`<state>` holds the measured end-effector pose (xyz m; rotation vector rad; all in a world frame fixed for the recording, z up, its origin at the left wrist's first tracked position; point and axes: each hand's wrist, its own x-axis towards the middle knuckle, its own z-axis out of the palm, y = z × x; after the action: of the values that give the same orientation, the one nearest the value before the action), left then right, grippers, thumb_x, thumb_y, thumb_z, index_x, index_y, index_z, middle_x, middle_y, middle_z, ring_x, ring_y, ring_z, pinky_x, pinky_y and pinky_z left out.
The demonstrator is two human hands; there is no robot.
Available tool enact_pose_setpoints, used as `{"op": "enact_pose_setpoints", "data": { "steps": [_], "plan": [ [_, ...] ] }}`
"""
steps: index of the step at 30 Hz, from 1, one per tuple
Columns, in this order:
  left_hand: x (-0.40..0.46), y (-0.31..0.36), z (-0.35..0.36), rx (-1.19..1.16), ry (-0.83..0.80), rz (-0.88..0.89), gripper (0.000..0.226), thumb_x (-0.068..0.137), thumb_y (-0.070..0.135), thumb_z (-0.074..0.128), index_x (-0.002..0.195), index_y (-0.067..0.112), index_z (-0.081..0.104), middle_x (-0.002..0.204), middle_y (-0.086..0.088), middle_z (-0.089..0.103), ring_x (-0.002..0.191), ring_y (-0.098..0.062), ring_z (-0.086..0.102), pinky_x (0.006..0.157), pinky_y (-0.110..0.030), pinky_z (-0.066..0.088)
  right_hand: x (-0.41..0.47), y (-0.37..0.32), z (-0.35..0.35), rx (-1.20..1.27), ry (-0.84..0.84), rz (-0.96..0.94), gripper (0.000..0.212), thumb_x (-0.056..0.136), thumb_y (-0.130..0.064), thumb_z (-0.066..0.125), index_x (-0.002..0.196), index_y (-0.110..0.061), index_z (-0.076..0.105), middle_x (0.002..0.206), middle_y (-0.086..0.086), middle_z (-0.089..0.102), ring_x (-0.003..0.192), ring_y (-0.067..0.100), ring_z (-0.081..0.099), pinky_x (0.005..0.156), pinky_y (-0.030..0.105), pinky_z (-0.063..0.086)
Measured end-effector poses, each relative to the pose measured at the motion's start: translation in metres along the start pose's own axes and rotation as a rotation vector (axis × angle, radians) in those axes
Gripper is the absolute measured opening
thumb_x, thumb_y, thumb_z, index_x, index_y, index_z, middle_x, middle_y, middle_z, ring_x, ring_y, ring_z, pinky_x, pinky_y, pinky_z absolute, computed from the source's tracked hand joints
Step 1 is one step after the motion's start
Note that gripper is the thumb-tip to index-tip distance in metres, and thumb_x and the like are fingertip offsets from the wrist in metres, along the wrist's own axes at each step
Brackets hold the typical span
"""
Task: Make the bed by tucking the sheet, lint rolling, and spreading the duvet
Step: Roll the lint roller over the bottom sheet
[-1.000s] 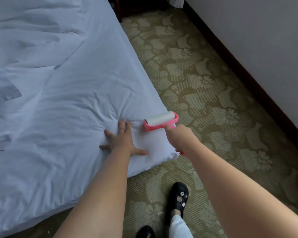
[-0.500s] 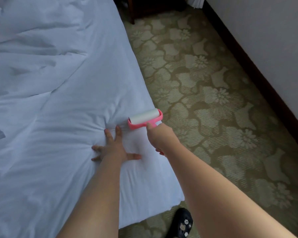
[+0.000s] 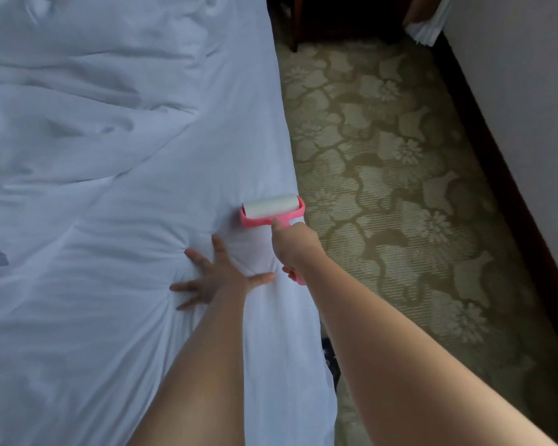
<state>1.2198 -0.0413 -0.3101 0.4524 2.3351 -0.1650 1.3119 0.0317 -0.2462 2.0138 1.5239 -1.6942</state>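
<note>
Roller [image 3: 270,206] lies just beyond right hand's [image 3: 295,244] grip.

The sheet [image 3: 116,220] is plain white with a bluish cast. The lint roller [image 3: 271,210] has a bright pink frame and a white roll. The carpet [image 3: 384,175] is olive green with a paler floral pattern. The wall [image 3: 522,91] is off-white above a dark brown skirting board [image 3: 496,175].

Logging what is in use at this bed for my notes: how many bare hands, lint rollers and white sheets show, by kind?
Bare hands: 2, left hand and right hand
Pink plastic lint roller: 1
White cotton bed sheet: 1
Total: 4
</note>
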Motion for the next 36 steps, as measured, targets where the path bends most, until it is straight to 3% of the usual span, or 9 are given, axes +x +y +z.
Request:
{"op": "enact_pose_setpoints", "data": {
  "steps": [6,9,14,18,25,28,32,36],
  "plan": [
    [0.019,0.034,-0.014,-0.108,0.107,-0.114,0.153,0.022,0.089,0.067,0.133,0.054,-0.032,0.153,-0.012,-0.026,0.136,-0.057,-0.012,0.096,-0.082,0.008,0.034,-0.048,-0.012,-0.009,-0.034,0.019,0.036,0.098,-0.039,0.026,0.079,-0.012,0.042,0.088,0.008,0.05,0.068,0.025,0.057,0.069,0.034,0.05],
    [0.035,0.051,-0.028,-0.146,0.093,-0.157,0.154,0.023,0.089,0.067,0.136,0.051,-0.03,0.152,-0.022,-0.024,0.138,-0.055,-0.013,0.096,-0.08,0.009,0.051,-0.072,-0.019,-0.008,-0.041,0.053,0.043,0.096,-0.046,0.026,0.087,-0.009,0.046,0.079,0.009,0.052,0.063,0.024,0.056,0.059,0.028,0.045],
    [0.059,0.069,-0.046,-0.127,0.108,-0.168,0.155,0.028,0.086,0.069,0.138,0.046,-0.032,0.148,-0.033,-0.025,0.139,-0.051,-0.017,0.098,-0.079,0.012,0.077,-0.12,-0.033,-0.043,-0.042,0.046,0.038,0.096,-0.049,0.027,0.087,-0.014,0.037,0.079,0.007,0.051,0.06,0.022,0.053,0.057,0.027,0.043],
    [0.073,0.077,-0.055,-0.118,0.115,-0.138,0.156,0.031,0.088,0.066,0.138,0.039,-0.037,0.143,-0.037,-0.03,0.138,-0.047,-0.025,0.1,-0.078,0.007,0.101,-0.155,-0.04,-0.048,-0.033,0.008,0.03,0.095,-0.048,0.027,0.1,-0.02,0.034,0.078,0.006,0.052,0.06,0.022,0.053,0.057,0.027,0.044],
    [0.109,0.079,-0.078,0.048,0.18,0.111,0.154,0.035,0.089,0.064,0.142,0.035,-0.033,0.147,-0.028,-0.034,0.138,-0.042,-0.029,0.104,-0.07,-0.006,0.142,-0.201,-0.035,0.081,-0.029,0.02,0.029,0.095,-0.051,0.03,0.098,-0.022,0.035,0.075,0.006,0.051,0.058,0.02,0.049,0.063,0.028,0.043],
    [0.116,0.079,-0.082,0.083,0.18,0.143,0.153,0.036,0.09,0.063,0.141,0.034,-0.034,0.147,-0.025,-0.037,0.138,-0.041,-0.031,0.105,-0.069,-0.009,0.142,-0.197,-0.038,0.044,-0.031,0.0,0.034,0.096,-0.05,0.029,0.087,-0.018,0.036,0.074,0.008,0.051,0.059,0.022,0.05,0.063,0.029,0.044],
    [0.102,0.079,-0.086,0.115,0.156,0.147,0.147,0.044,0.089,0.06,0.147,0.028,-0.026,0.151,-0.018,-0.033,0.142,-0.037,-0.025,0.108,-0.067,-0.004,0.116,-0.163,-0.039,-0.112,-0.06,-0.052,0.043,0.099,-0.046,0.025,0.096,-0.008,0.045,0.077,0.007,0.051,0.061,0.02,0.051,0.058,0.026,0.046],
    [0.075,0.094,-0.091,0.126,0.063,0.16,0.143,0.056,0.083,0.061,0.149,0.014,-0.021,0.155,-0.007,-0.03,0.144,-0.035,-0.019,0.11,-0.067,0.006,0.083,-0.139,-0.049,-0.099,-0.096,0.102,0.044,0.099,-0.047,0.026,0.086,-0.008,0.044,0.092,0.012,0.059,0.068,0.025,0.058,0.065,0.031,0.051]
  ]
}}
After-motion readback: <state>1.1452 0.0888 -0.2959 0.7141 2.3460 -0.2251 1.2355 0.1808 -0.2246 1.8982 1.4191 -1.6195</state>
